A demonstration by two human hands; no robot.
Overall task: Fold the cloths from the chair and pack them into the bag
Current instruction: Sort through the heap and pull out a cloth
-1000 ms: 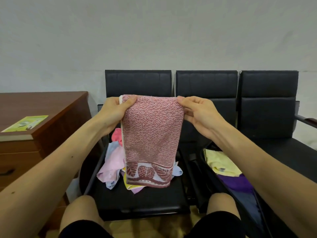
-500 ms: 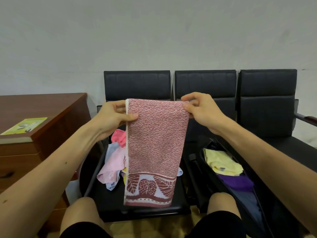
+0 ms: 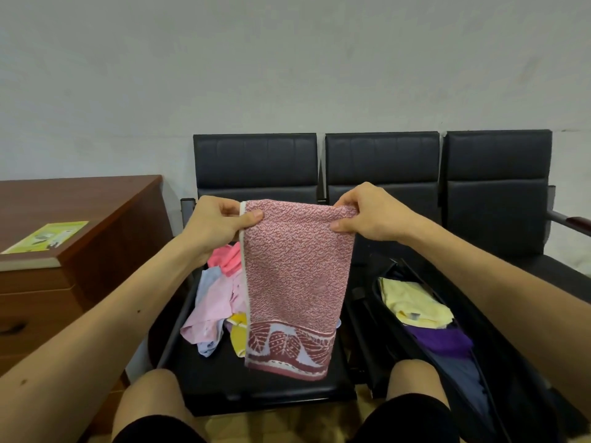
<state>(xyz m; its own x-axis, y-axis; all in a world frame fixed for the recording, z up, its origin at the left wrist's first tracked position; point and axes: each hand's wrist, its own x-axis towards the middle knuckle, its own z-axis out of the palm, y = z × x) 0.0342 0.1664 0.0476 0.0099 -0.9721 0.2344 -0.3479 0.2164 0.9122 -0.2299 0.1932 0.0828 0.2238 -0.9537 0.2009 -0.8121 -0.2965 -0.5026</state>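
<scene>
Towel (image 3: 297, 282) of pink-red terry, with a leaf-patterned border at its lower end, hangs full length in the air over the front of the left chair's seat (image 3: 256, 391), touching nothing below. The left hand (image 3: 220, 225) pinches one top corner between thumb and curled fingers, next to the white edge strip. The right hand (image 3: 367, 215) pinches the other top corner the same way, so the upper edge is stretched nearly level between them. The towel looks narrow for its length, so it may be doubled once; I cannot tell for sure.

Behind it on the seat lies a loose heap of cloths (image 3: 214, 308), pink, pale blue and yellow, none of them folded. To the right an open black bag (image 3: 511, 394) holds a folded yellow cloth (image 3: 415, 302) with a purple cloth (image 3: 447, 342) just beside it, nearer the camera.

By my reading the task is partly done: at least two cloths are packed, one is in the middle of folding, and the heap is left. A wooden desk (image 3: 96, 212) with a green booklet (image 3: 48, 236) stands at the left.
</scene>
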